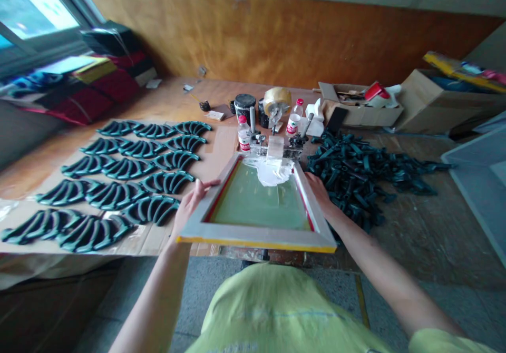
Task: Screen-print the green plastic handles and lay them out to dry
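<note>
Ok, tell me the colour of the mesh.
Pale green mesh in the frame, white ink at its far end; head view.

Frame sits dead centre, at the near edge of the worktop. Left of it, curved parts lie in rows on a cardboard sheet. Just to the right, there's a loose pile of parts. Behind the frame stand two bottles, a can and a tape roll. Behind the pile is an open box, with a bigger box further right.
</note>
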### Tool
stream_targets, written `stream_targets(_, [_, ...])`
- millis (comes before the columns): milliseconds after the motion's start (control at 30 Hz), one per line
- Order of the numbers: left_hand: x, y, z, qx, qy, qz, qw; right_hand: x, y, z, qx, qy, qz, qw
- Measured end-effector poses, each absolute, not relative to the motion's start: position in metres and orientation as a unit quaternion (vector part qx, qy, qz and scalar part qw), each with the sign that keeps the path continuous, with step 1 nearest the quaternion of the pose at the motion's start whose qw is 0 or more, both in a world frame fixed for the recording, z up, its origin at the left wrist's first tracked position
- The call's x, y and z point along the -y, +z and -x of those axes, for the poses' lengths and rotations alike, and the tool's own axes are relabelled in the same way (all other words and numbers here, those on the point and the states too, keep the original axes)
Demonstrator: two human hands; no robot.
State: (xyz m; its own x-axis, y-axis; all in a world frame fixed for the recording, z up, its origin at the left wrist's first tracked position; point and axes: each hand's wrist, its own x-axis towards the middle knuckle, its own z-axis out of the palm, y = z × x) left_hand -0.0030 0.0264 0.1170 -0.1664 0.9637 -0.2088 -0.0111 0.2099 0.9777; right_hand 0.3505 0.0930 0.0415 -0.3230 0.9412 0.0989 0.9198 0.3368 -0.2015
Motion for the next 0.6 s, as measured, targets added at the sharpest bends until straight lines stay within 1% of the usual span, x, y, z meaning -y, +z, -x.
stream_targets(67, [-0.006,0.091,0.005,-0.62,0.413,-0.39,0.541,-0.11,0.057,-0.359,0.781,0.036,0.609,0.136])
stream_targets(133, [0.005,0.063,0.003,-0.632,0.395,-0.37,0.555,-0.133,0.073,-0.349,0.77,0.02,0.611,0.183])
stream_targets(200, [0.008,0.037,0.0,-0.64,0.394,-0.364,0.551,-0.155,0.085,-0.325,0.792,-0.002,0.577,0.2])
stream_targets(267, [0.008,0.017,-0.001,-0.646,0.393,-0.371,0.539,-0.171,0.092,-0.296,0.819,-0.007,0.551,0.16])
stream_targets(333, [0.007,0.005,0.0,-0.651,0.39,-0.374,0.533,-0.175,0.091,-0.273,0.83,0.019,0.551,0.086])
stream_targets(400, [0.007,-0.001,0.001,-0.657,0.385,-0.373,0.53,-0.166,0.085,-0.264,0.833,0.049,0.55,0.033])
stream_targets(467, [0.007,-0.004,0.003,-0.661,0.383,-0.37,0.529,-0.148,0.078,-0.268,0.854,0.058,0.517,0.021])
stream_targets(600, [0.008,-0.005,0.003,-0.662,0.385,-0.37,0.525,-0.115,0.072,-0.296,0.926,0.077,0.367,0.034])
